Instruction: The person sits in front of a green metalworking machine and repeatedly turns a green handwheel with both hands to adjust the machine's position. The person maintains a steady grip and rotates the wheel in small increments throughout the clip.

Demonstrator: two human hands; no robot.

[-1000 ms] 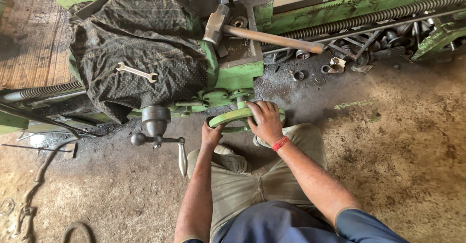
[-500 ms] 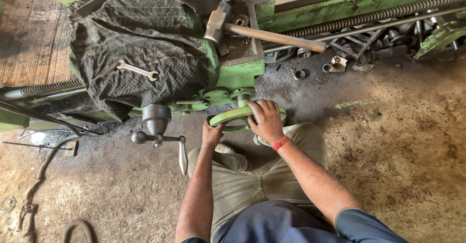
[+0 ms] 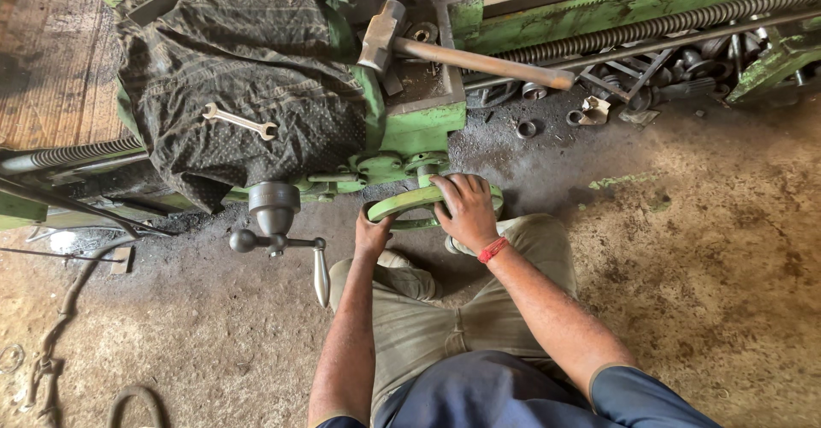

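A green handwheel [image 3: 409,202] sticks out from the front of a green lathe carriage [image 3: 419,124], just above my knees. My right hand [image 3: 466,210], with a red band at the wrist, is closed over the wheel's right rim. My left hand [image 3: 372,233] grips the wheel's left rim from below. To the left of the wheel hangs a dark metal crank with a long handle [image 3: 275,227].
A hammer [image 3: 445,52] lies across the carriage top. An open-ended spanner [image 3: 239,122] rests on a dark dotted cloth [image 3: 248,77] draped over the machine. A lead screw [image 3: 658,24] runs right. Small metal parts [image 3: 590,112] lie on the dirt floor [image 3: 710,248].
Both hands stay on the handwheel; nothing else has visibly moved.
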